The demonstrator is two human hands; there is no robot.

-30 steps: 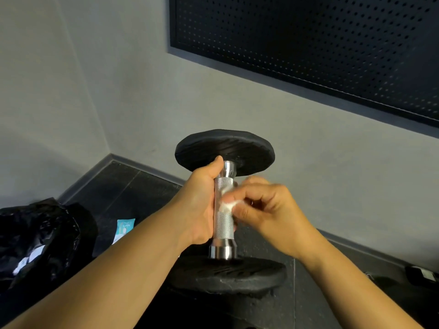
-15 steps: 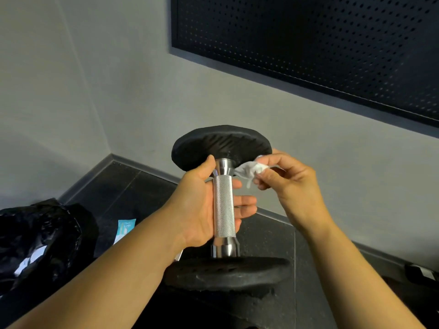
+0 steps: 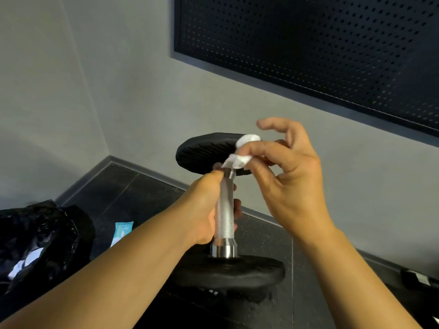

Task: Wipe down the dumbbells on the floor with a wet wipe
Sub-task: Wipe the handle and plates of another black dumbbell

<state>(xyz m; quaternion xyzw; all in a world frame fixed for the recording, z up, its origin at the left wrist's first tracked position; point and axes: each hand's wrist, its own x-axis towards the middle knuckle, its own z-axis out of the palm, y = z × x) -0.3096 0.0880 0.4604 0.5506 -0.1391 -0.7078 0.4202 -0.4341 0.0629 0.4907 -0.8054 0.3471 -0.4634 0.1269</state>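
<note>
Centre frame, left hand (image 3: 202,210) grips the heavy black-plated dumbbell's (image 3: 224,210) knurled steel handle; right hand (image 3: 285,176) pinches a soft crumpled white wipe (image 3: 242,153), remaining fingers spread.

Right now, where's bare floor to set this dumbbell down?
Free: the corner patch of floor, bordered by the skirting, the wipe packet and the left hand. A narrower strip lies between the dumbbell and the right-hand skirting. Crowded: black bag at left, black object far right.

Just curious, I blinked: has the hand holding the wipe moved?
Yes: the right hand and wet wipe rose from the dumbbell handle to its top plate.
</note>
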